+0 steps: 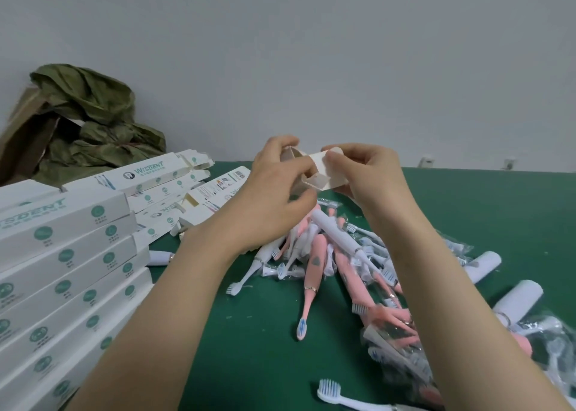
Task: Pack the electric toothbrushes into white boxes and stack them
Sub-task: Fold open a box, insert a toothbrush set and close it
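Hands busy: left hand (274, 189) and right hand (369, 174) both pinching white box (328, 174) flaps — yank too hard, thin card prob tears.

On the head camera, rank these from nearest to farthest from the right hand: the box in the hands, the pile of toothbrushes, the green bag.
1. the box: pinched by the right hand, with the left hand gripping its other side.
2. the pile of toothbrushes: on the table, just below both hands.
3. the green bag: far left, at the back.
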Demonstrator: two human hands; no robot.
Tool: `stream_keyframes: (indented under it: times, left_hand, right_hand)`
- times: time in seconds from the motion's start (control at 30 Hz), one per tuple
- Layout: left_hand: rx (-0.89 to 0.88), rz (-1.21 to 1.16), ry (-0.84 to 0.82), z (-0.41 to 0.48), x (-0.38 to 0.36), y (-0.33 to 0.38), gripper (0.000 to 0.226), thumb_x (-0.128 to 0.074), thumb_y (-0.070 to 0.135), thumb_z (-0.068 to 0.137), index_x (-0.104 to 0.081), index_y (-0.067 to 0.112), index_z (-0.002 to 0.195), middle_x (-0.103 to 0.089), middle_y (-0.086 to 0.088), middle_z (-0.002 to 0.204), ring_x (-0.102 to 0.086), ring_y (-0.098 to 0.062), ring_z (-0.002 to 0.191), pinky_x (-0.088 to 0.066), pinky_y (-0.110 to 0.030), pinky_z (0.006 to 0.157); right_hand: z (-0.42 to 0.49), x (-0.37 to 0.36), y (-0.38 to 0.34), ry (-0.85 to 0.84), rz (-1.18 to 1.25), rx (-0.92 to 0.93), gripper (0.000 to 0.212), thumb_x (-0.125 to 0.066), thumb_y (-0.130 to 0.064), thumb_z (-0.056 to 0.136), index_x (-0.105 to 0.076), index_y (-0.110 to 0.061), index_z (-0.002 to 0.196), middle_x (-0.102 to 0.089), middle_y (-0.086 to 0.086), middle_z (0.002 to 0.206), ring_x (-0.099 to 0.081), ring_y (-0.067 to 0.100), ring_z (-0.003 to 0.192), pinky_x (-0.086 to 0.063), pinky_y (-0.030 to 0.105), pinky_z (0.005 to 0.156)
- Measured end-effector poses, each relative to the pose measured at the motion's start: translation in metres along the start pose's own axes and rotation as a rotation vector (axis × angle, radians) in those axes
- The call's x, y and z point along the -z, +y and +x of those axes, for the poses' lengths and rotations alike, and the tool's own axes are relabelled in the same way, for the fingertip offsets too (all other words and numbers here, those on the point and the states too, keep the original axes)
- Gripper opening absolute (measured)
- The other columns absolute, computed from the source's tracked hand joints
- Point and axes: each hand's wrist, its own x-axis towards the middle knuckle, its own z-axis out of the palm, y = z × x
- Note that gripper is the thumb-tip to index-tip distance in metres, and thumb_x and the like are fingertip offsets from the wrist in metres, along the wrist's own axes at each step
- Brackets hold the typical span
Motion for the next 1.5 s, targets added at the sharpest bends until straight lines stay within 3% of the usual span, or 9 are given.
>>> stream_keyframes:
  times: [0.27,0.4,0.7,0.8,0.9,1.0,1.17,1.37,1.5]
  left_hand:
    - [0.007,-0.095,0.217,0.002,0.005,0.003,0.026,-0.045,0.019,0.099,-0.058,0.017,0.077,-0.059,-0.007,0.087,-0.045,-0.011,0.084,-0.03,-0.008,0.069]
    - [0.012,-0.124,0.121,0.0,0.012,0.006,0.007,-0.061,0.027,0.088,-0.055,0.024,0.088,-0.052,0.002,0.093,-0.046,-0.004,0.08,-0.032,-0.007,0.066]
    - [-0.07,-0.019,0.014,-0.004,0.016,-0.002,0.029,-0.066,0.038,0.081,-0.058,0.035,0.109,-0.047,0.011,0.102,-0.045,0.002,0.088,-0.033,-0.005,0.075]
    - [-0.04,0.135,0.01,-0.003,0.012,-0.008,0.03,-0.066,0.037,0.079,-0.06,0.031,0.108,-0.05,0.009,0.1,-0.045,-0.005,0.086,-0.038,-0.019,0.079]
    - [0.046,0.224,0.058,-0.003,0.015,-0.014,0.028,-0.057,0.042,0.081,-0.058,0.032,0.106,-0.048,0.011,0.09,-0.044,-0.006,0.078,-0.036,-0.029,0.07]
    - [0.091,0.147,0.118,-0.004,0.021,-0.022,0.026,-0.052,0.043,0.082,-0.057,0.033,0.105,-0.047,0.012,0.085,-0.043,-0.006,0.078,-0.03,-0.027,0.065]
    - [0.151,0.158,0.1,-0.007,0.018,-0.029,0.026,-0.05,0.04,0.083,-0.054,0.029,0.107,-0.049,0.008,0.095,-0.046,-0.016,0.095,-0.034,-0.03,0.073]
    - [0.195,0.136,0.076,-0.007,0.008,-0.043,0.047,-0.054,0.055,0.082,-0.051,0.027,0.12,-0.051,0.008,0.121,-0.046,-0.01,0.107,-0.036,-0.027,0.084]
    - [0.281,0.214,0.085,-0.006,0.004,-0.052,0.053,-0.055,0.058,0.081,-0.048,0.026,0.123,-0.052,0.009,0.122,-0.049,-0.011,0.105,-0.038,-0.029,0.079]
  right_hand:
    - [0.004,0.0,0.002,-0.102,0.145,-0.045,0.014,-0.056,-0.007,0.093,-0.068,-0.002,0.097,-0.068,0.02,0.093,-0.065,0.028,0.081,-0.055,0.04,0.087]
    - [0.005,0.002,-0.001,-0.148,0.247,-0.054,0.018,-0.054,-0.005,0.094,-0.065,0.005,0.104,-0.066,0.017,0.089,-0.063,0.024,0.076,-0.056,0.028,0.07]
    - [0.007,0.006,0.006,-0.334,0.415,-0.131,0.017,-0.051,-0.006,0.095,-0.065,0.003,0.099,-0.067,0.007,0.074,-0.065,0.016,0.065,-0.054,0.022,0.059]
    - [0.016,0.003,0.023,-0.311,0.427,-0.258,0.025,-0.046,-0.016,0.099,-0.063,0.0,0.093,-0.064,0.002,0.062,-0.06,0.011,0.052,-0.053,0.021,0.053]
    - [0.037,0.006,0.049,-0.131,-0.155,-0.179,0.023,-0.053,-0.014,0.095,-0.065,0.002,0.084,-0.063,0.013,0.073,-0.055,0.018,0.061,-0.052,0.028,0.067]
    - [0.051,0.008,0.067,-0.214,-0.848,-0.063,0.022,-0.061,-0.015,0.087,-0.066,0.006,0.083,-0.06,0.019,0.069,-0.047,0.015,0.06,-0.042,0.026,0.058]
    - [0.049,-0.001,0.091,-0.414,-1.282,-0.117,0.037,-0.069,-0.031,0.081,-0.042,-0.014,0.063,-0.045,-0.001,0.059,-0.039,0.012,0.05,-0.031,0.022,0.044]
    - [0.056,0.015,0.058,-0.138,-1.053,-0.032,0.025,-0.065,-0.022,0.081,-0.053,-0.006,0.065,-0.054,0.007,0.063,-0.045,0.017,0.053,-0.032,0.024,0.046]
    - [0.056,0.033,-0.002,0.169,-0.437,0.2,0.011,-0.072,-0.024,0.079,-0.068,-0.015,0.074,-0.07,0.0,0.075,-0.065,0.015,0.066,-0.054,0.029,0.06]
